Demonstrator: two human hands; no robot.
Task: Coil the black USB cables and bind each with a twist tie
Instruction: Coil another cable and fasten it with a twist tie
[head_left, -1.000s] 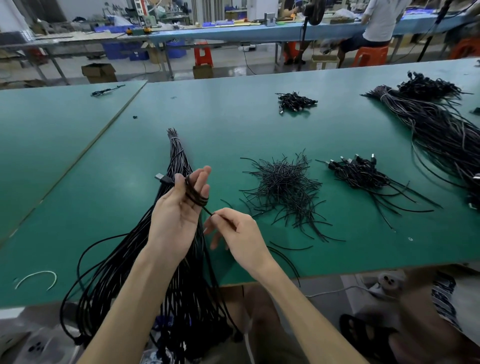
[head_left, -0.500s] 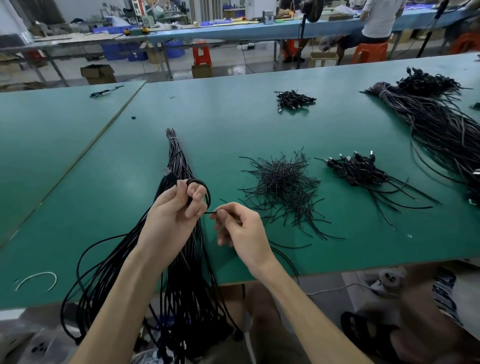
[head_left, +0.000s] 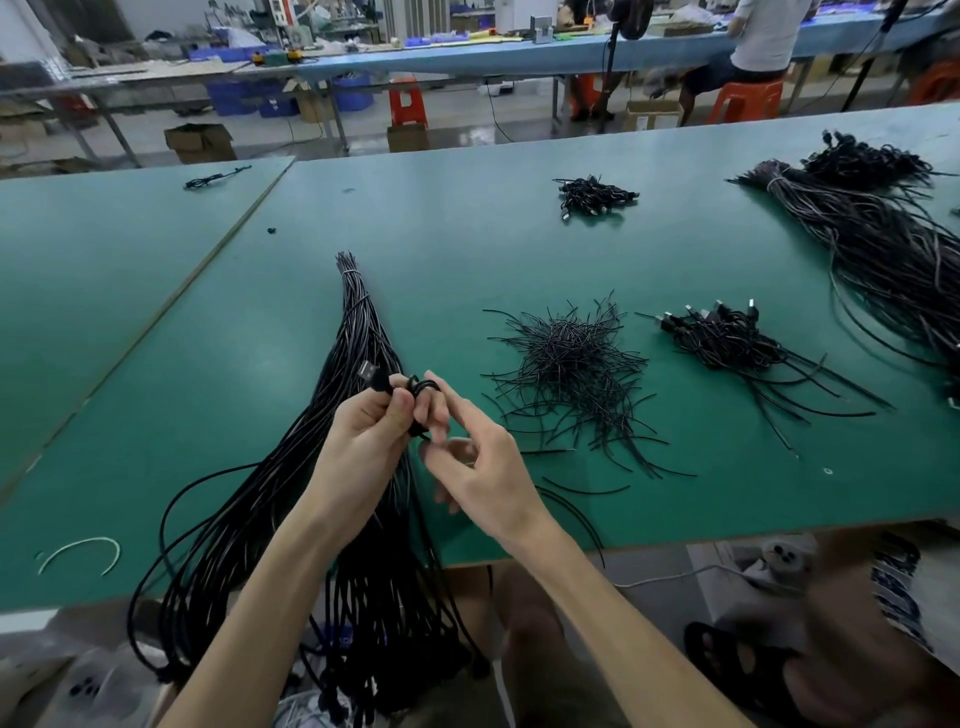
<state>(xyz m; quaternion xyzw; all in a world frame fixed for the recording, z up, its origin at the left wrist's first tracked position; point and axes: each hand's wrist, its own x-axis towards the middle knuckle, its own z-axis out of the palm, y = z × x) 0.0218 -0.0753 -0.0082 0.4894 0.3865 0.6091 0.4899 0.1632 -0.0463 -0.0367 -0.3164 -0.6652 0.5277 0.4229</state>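
Note:
My left hand (head_left: 371, 434) grips a small coil of black USB cable (head_left: 422, 388) above the table's front part, its USB plug (head_left: 370, 372) sticking out past my thumb to the upper left. My right hand (head_left: 475, 467) is right beside it, fingers curled at the coil and pinching the cable's loose end. Under both hands lies a long bundle of uncoiled black cables (head_left: 353, 332), tied at its far tip and hanging over the table edge. A loose heap of black twist ties (head_left: 571, 358) lies to the right.
Bound coils lie in a pile (head_left: 727, 338) right of the ties, and another small pile (head_left: 592, 195) farther back. A big cable bundle (head_left: 883, 249) fills the far right. A white tie (head_left: 78, 551) lies near the green table's (head_left: 156, 364) front left edge.
The coil came off my left fingers and now sits pinched at my fingertips. My right hand rose from the table side up to the coil, closing the gap.

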